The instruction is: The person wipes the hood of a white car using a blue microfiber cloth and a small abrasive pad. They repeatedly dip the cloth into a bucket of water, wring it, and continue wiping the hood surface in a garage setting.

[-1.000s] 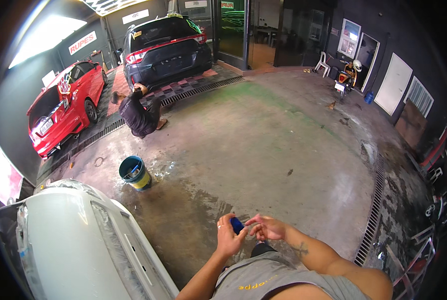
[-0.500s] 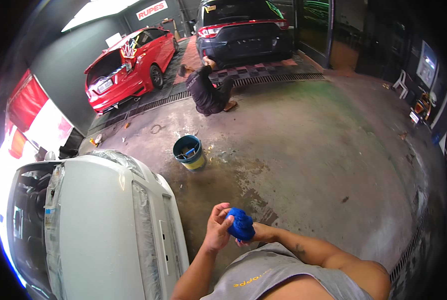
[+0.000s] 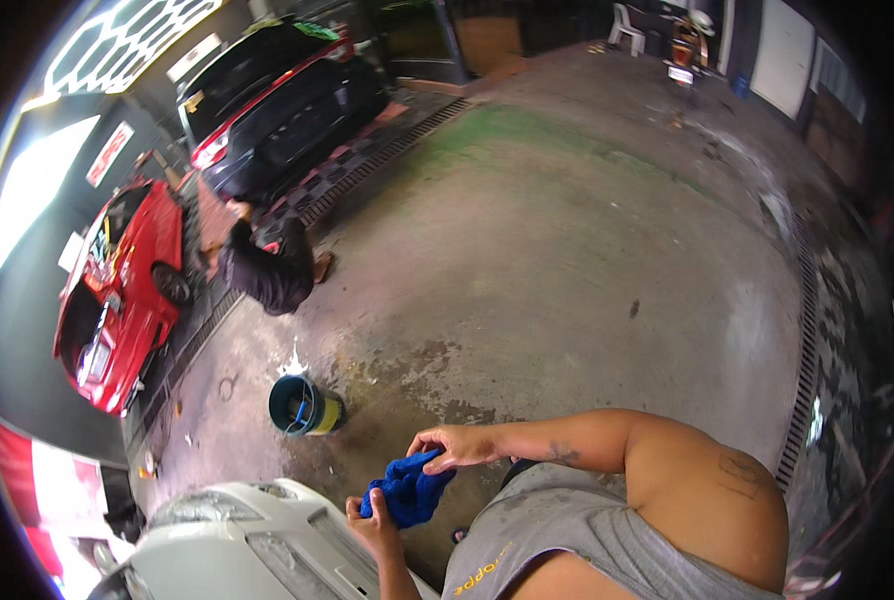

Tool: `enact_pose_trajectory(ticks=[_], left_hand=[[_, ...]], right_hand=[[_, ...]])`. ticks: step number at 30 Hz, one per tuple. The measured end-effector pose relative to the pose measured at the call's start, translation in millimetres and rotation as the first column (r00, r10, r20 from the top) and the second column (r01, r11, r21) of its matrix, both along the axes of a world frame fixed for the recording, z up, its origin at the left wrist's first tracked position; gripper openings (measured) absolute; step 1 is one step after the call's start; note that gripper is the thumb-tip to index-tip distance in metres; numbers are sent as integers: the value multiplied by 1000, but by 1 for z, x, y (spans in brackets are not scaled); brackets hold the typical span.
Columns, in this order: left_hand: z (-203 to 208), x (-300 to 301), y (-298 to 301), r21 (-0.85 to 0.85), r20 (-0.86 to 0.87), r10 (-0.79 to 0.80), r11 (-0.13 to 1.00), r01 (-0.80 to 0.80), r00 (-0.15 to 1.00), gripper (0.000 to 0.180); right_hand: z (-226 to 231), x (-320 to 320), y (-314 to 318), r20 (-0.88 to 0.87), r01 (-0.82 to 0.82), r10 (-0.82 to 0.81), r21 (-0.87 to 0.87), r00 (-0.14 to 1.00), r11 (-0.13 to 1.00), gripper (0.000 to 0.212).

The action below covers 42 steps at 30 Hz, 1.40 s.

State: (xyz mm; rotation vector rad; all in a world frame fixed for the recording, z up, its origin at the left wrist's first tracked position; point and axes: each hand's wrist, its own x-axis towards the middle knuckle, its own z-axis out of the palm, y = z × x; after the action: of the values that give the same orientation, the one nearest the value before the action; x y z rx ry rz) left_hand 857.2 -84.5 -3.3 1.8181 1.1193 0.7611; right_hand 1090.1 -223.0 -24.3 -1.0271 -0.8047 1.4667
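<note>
A bright blue cloth [image 3: 410,492], loosely crumpled, is stretched between my two hands above the wet floor. My left hand [image 3: 375,528] grips its lower left side, with the thumb on top. At the upper right edge, my right hand [image 3: 459,446] pinches the cloth between thumb and fingers. Just below my left hand is the front of a white car [image 3: 267,535] with clear film and tape over its lights and trim. Beyond my hands a dark bucket [image 3: 329,413] with a yellow label stands on the floor, a blue-handled tool inside.
A person in dark clothes [image 3: 272,265] crouches behind a dark car [image 3: 292,130]. A red car [image 3: 132,290] is parked at the left. A floor drain grate [image 3: 367,150] runs past them, and another grate [image 3: 799,370] lies at the right. A white chair [image 3: 625,30] stands far back.
The blue cloth has gone from a tight bunch to a looser spread as my hands moved apart. My view has turned right, so the cars and bucket sit further left.
</note>
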Motion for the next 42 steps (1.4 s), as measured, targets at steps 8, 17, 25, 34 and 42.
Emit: enact_pose_trajectory(ticks=[8, 17, 25, 34, 42], left_hand=[[53, 45, 14, -195, 183, -750, 606, 771, 636, 65], [86, 35, 15, -267, 631, -666, 296, 917, 398, 68], [92, 15, 42, 17, 445, -654, 689, 725, 611, 5], [97, 16, 30, -154, 390, -689, 606, 781, 611, 11], [177, -39, 92, -214, 622, -149, 912, 350, 769, 37]], right_hand=[[36, 24, -48, 41, 673, -683, 137, 729, 726, 29], [102, -65, -36, -525, 554, -355, 289, 774, 781, 29], [140, -81, -28, -19, 723, -785, 405, 619, 560, 34], [75, -100, 11, -395, 646, -553, 153, 733, 747, 43], [17, -37, -9, 653, 281, -250, 59, 715, 958, 28]])
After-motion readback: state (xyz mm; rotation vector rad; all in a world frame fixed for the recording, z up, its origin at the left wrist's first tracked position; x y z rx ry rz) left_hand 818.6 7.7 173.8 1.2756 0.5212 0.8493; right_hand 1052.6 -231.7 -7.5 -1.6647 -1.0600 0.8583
